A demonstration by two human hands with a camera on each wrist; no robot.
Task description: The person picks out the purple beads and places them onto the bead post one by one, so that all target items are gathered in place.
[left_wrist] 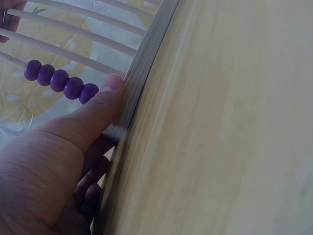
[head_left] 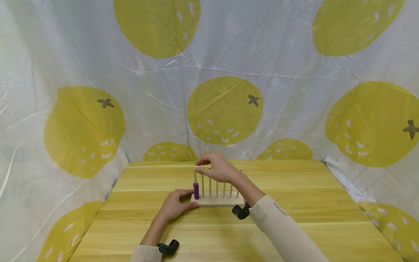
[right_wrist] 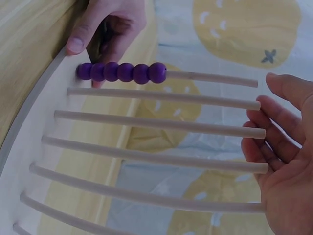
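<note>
A pale wooden bead rack has a flat base (head_left: 217, 201) and a row of several upright rods (right_wrist: 161, 127). Purple beads (right_wrist: 120, 72) are stacked on the leftmost rod, down against the base; its upper part is bare. My left hand (head_left: 172, 205) grips the left end of the base, thumb on top and fingers at the far side and edge, as the left wrist view shows. At the rod tops is my right hand (head_left: 220, 168), its thumb close to the tip of the beaded rod. Its fingers are loosely bent, and I see nothing held in them.
The rack stands on a wood-grain table (head_left: 147, 178). Behind and beside the table hangs a pale curtain (head_left: 157, 109) with large yellow fruit prints. A black wrist device (head_left: 241, 211) sits on the right forearm and another (head_left: 168, 247) on the left.
</note>
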